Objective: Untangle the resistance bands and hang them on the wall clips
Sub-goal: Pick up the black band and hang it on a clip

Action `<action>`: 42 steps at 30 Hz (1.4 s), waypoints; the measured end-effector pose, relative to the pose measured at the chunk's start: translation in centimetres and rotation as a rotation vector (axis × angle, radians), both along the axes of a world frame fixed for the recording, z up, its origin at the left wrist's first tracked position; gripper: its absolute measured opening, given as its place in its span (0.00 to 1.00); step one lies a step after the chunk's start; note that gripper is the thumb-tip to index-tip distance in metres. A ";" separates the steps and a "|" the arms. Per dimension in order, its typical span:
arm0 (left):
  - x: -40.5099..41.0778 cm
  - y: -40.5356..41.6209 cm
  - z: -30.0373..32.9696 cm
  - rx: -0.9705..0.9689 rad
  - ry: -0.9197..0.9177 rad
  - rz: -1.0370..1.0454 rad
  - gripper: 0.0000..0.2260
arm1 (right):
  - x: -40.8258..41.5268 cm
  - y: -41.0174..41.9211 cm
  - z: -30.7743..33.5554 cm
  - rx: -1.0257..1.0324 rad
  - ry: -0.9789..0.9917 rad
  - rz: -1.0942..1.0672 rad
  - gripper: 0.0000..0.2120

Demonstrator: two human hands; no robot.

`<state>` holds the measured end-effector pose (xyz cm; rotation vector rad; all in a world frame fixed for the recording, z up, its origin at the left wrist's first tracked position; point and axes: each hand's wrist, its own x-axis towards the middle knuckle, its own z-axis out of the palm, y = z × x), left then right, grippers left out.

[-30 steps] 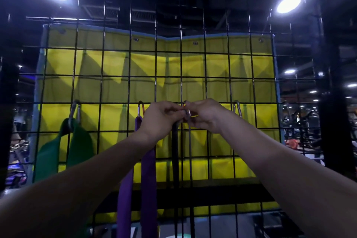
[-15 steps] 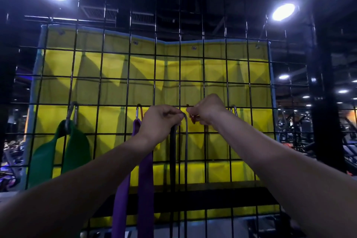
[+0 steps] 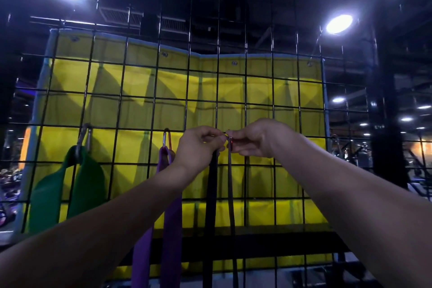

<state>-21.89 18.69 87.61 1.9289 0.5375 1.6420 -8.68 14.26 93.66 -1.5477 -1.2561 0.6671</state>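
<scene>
Both hands up at the grid (image 3: 149, 110): left hand (image 3: 198, 147) curled, gripping the black band (image 3: 211, 194); right hand (image 3: 254, 138) pinching a red clip (image 3: 230, 141).

We can't really see the clip (image 3: 230, 141) behind those fingers (image 3: 236, 139), and the black band (image 3: 211, 206) runs off the bottom edge.

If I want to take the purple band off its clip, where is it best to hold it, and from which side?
Probably grip the purple band just under the orange clip, where its two hanging strands meet in a narrow loop. Come from the left: the left hand and its forearm cover the right side there, and the green band hangs well apart.
</scene>
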 end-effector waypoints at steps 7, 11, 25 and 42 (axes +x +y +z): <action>-0.5 0.3 0.7 0.036 0.022 -0.034 0.03 | -0.1 -0.3 -0.6 0.021 0.132 0.037 0.07; -0.8 0.5 1.1 0.015 0.009 -0.072 0.03 | -0.1 -0.1 -0.9 0.059 0.183 0.027 0.09; -0.1 0.6 2.0 0.017 -0.036 -0.061 0.03 | -1.1 1.7 -2.0 0.279 0.307 -0.025 0.05; 0.6 0.0 2.4 -0.203 -0.166 -0.098 0.04 | -1.0 2.3 -4.4 0.597 -0.108 -0.309 0.05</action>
